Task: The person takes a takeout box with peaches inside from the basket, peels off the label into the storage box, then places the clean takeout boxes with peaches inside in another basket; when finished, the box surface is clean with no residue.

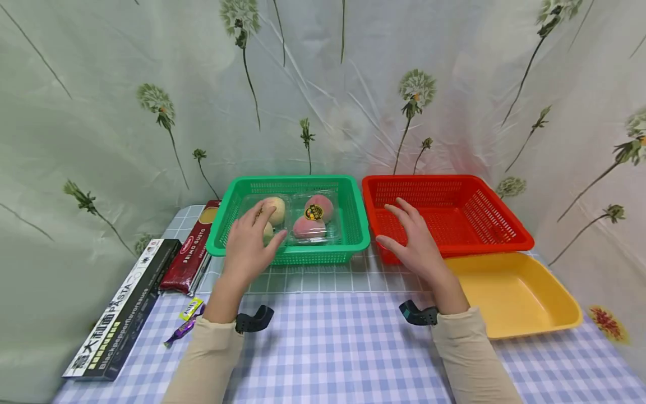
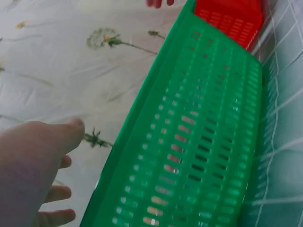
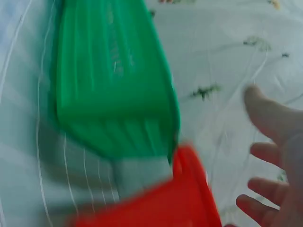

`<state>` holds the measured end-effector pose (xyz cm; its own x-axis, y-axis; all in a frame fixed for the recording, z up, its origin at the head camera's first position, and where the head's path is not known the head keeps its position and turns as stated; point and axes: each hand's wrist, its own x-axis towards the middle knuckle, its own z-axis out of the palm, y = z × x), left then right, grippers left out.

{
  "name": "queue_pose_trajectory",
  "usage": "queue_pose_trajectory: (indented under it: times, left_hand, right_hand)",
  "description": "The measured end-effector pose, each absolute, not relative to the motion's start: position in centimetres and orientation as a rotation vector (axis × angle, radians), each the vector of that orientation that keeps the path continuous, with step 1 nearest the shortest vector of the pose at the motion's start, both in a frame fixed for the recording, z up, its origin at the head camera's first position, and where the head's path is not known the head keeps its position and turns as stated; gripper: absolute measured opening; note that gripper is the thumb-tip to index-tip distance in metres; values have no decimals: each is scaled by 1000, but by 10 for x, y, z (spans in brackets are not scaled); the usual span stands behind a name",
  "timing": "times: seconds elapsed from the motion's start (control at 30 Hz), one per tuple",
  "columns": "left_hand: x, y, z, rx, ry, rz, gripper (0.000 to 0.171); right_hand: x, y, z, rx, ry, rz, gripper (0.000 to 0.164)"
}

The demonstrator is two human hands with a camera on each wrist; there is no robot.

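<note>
A green plastic basket (image 1: 353, 247) holds two clear plastic packs side by side. Two pink peach-like fruits (image 1: 309, 227) fill the right pack (image 1: 330, 233), which carries a black and yellow label; pale yellow ones (image 1: 275, 209) are in the left pack. My left hand (image 1: 247, 247) hovers above the basket's left front, fingers spread and holding nothing, partly hiding the pale fruits. Over the front left of a red basket (image 1: 454, 247), my right hand (image 1: 416, 244) is held with loose, parted fingers and nothing in them. Both hands appear above the rims in the wrist views.
At left lie a black and white pasta box (image 1: 121, 314), a dark red spaghetti pack (image 1: 189, 252), a yellow wrapped sweet (image 1: 191, 308) and a purple one (image 1: 181, 332). A yellow tray (image 1: 510, 325) stands at right, against the red basket. Behind hangs a flowered curtain (image 1: 348, 123).
</note>
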<state>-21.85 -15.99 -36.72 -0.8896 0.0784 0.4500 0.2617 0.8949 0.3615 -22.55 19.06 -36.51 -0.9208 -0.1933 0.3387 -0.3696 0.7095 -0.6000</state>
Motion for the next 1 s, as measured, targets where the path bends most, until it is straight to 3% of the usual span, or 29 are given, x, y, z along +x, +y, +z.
queue_pose_trajectory:
  times: [0.13,0.3,0.57,1.0]
  left_hand:
    - [-221,-172,-367,-200,-2533,-642,54]
    - [-225,-191,-368,-78,-2456,-645,44]
    - [-227,-215,-376,111,-2490,-745,44]
    - [-235,-233,-393,187,-2444,-1194,44]
  right_hand:
    - [-230,174,-361,486,-2480,1423,56]
    - [-239,144,-354,492,-2434,1761,50]
    - [-259,105,-352,369,-2649,1826,52]
    - [-291,81,-353,193,-2707,2026,60]
